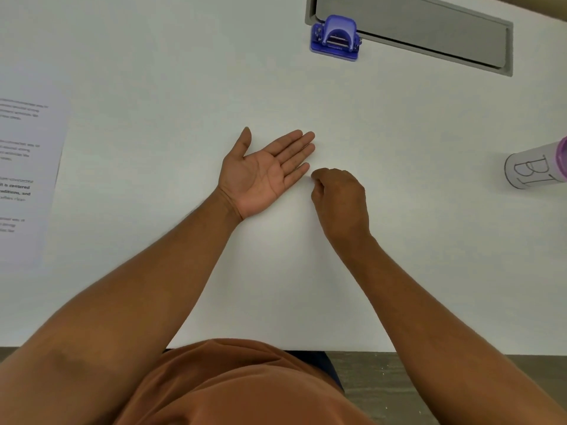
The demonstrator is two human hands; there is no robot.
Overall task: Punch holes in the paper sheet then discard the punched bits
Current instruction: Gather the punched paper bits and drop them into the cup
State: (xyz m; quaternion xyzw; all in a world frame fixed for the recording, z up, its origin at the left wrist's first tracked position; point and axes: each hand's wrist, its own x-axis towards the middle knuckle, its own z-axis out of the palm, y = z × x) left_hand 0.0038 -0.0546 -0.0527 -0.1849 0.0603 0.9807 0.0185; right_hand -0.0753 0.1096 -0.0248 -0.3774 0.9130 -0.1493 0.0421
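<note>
Looking down, I see my left hand (264,173) lying palm up and spread flat on the white table (153,72), while my right hand (339,200) is curled with fingertips pinched just beside the left fingers; whether it holds bits, I cannot tell. The printed white paper sheet (27,179) lies at the far left edge, and the blue plastic hole punch (335,38) stands far ahead, beside a grey metal cable flap (429,29).

White table (153,56), seemingly wood-grain floor (399,381).
</note>
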